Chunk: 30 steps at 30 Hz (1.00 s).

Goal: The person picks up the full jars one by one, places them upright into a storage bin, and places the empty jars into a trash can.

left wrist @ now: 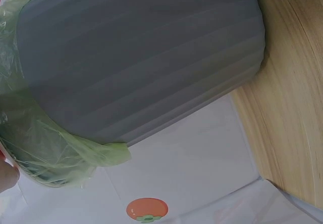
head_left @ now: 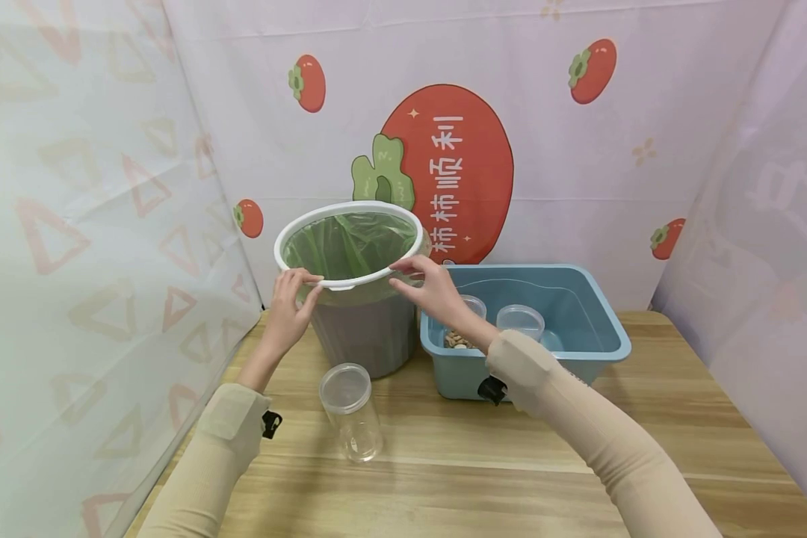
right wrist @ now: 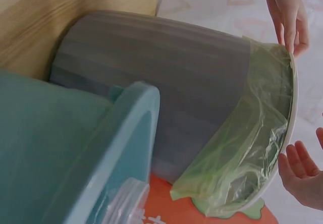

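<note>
A grey trash can (head_left: 366, 336) stands on the table with a white rim ring (head_left: 350, 284) on top. Thin green plastic bag (head_left: 350, 239) lines its inside and folds over the outside below the rim. My left hand (head_left: 289, 306) pinches the front left of the rim between thumb and fingers. At the front right of the rim is my right hand (head_left: 433, 288), its fingertips at the edge and thumb apart below. In the right wrist view the right hand's fingers (right wrist: 298, 158) look extended beside the rim.
A clear lidded jar (head_left: 353, 415) stands in front of the trash can. To the right, a blue tub (head_left: 598, 314) holds clear containers, including one round container (head_left: 521, 321), and small brown pieces (head_left: 457, 340). Patterned cloth hangs behind the wooden table (head_left: 457, 478).
</note>
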Available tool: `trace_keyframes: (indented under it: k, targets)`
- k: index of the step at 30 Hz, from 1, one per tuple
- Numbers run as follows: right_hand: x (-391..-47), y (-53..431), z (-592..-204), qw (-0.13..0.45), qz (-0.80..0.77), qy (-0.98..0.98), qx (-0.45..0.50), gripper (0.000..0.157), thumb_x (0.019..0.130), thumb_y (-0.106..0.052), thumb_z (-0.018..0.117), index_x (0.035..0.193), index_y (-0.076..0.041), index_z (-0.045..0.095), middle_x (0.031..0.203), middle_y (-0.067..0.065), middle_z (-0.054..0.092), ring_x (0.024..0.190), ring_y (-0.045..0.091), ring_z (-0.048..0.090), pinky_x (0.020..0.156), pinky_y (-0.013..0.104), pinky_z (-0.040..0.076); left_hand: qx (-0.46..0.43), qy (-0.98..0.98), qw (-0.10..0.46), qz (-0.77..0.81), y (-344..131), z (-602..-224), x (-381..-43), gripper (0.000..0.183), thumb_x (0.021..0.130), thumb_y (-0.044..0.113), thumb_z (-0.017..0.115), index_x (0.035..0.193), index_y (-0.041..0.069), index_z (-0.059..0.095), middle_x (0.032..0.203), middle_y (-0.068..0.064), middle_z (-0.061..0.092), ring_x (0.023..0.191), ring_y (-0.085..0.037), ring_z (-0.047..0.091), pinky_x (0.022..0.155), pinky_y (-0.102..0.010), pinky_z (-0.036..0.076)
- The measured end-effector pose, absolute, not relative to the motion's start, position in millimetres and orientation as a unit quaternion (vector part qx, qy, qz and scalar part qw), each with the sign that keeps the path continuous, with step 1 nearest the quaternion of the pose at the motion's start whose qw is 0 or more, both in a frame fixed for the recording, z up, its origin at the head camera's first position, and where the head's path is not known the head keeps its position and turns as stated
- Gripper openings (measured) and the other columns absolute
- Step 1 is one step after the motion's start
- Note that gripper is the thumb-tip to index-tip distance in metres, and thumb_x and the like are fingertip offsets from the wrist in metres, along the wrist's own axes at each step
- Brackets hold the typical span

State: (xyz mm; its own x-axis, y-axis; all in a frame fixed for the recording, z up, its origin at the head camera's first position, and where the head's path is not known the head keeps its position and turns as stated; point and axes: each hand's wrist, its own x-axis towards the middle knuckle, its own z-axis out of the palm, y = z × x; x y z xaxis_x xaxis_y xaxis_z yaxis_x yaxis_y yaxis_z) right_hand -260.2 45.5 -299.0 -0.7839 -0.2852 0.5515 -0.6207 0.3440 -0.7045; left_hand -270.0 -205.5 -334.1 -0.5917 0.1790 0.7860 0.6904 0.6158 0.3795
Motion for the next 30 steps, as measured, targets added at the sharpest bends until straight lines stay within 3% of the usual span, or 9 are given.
trace_keyframes:
  k: [15, 22, 30]
  targets:
    - [-237.1, 40.4, -329.6, 0.136, 0.511, -0.781, 0.334, 0.024, 0.081, -0.01, 0.063, 0.102, 0.0, 0.061, 0.102, 0.017, 0.058, 0.097, 0.031, 0.056, 0.084, 0.037, 0.045, -0.265, -0.821, 0.365, -0.35, -206.3, -334.2, -270.7, 0.013, 0.082, 0.0, 0.058, 0.094, -0.004, 0.057, 0.095, -0.018, 0.05, 0.098, -0.034, 0.04, 0.088, -0.046, 0.027]
    - [-224.9, 34.4, -344.4, 0.131, 0.507, -0.777, 0.349, 0.024, 0.08, -0.011, 0.065, 0.102, -0.004, 0.062, 0.101, 0.01, 0.058, 0.096, 0.022, 0.057, 0.084, 0.033, 0.045, -0.264, -0.82, 0.366, -0.352, -205.7, -334.1, -270.2, 0.013, 0.082, 0.0, 0.058, 0.094, -0.004, 0.057, 0.096, -0.019, 0.05, 0.099, -0.035, 0.04, 0.088, -0.047, 0.027]
    - [-215.0, 28.6, -360.5, 0.104, 0.51, -0.769, 0.371, 0.027, 0.079, -0.012, 0.066, 0.104, -0.003, 0.061, 0.102, 0.01, 0.058, 0.099, 0.024, 0.056, 0.085, 0.036, 0.044, -0.264, -0.817, 0.37, -0.354, -205.0, -334.1, -270.6, 0.013, 0.081, -0.001, 0.059, 0.094, -0.004, 0.057, 0.095, -0.019, 0.05, 0.098, -0.035, 0.04, 0.088, -0.047, 0.027]
